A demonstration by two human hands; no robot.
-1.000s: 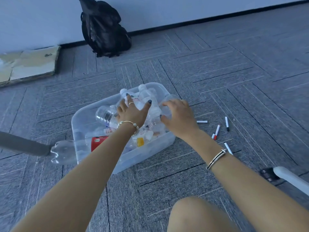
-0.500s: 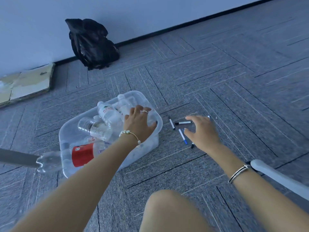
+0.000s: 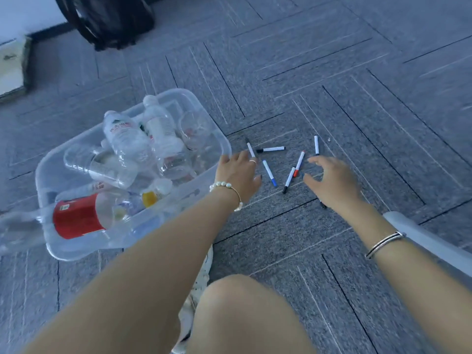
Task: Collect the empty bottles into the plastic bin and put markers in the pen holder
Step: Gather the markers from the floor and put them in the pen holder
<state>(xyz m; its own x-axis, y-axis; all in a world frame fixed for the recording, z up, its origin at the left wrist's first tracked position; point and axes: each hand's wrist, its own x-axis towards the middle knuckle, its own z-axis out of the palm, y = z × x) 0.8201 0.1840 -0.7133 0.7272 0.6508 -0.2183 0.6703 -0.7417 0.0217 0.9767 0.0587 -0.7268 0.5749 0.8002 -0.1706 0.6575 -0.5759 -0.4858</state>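
A clear plastic bin (image 3: 224, 146) on the carpet holds several empty bottles, among them a red-labelled bottle (image 3: 79, 215) that sticks out over its left rim. Several markers lie scattered right of the bin: a blue-capped marker (image 3: 269, 172), a black-capped marker (image 3: 271, 149), a red-capped marker (image 3: 298, 164) and others. My left hand (image 3: 238, 175) hovers just past the bin's right rim, fingers apart, empty, over one marker (image 3: 250, 147). My right hand (image 3: 332, 181) is spread open right next to the red-capped marker, holding nothing. No pen holder is in view.
A black backpack (image 3: 109, 19) leans against the wall at the back. A flat cardboard piece (image 3: 10, 65) lies at the far left. A white chair leg (image 3: 429, 241) runs along the floor by my right forearm. My knee (image 3: 245, 310) is at the bottom.
My left hand has left the bottles in the bin and moved right to the markers. My right hand stays open over the markers. The view has tilted down and closer.
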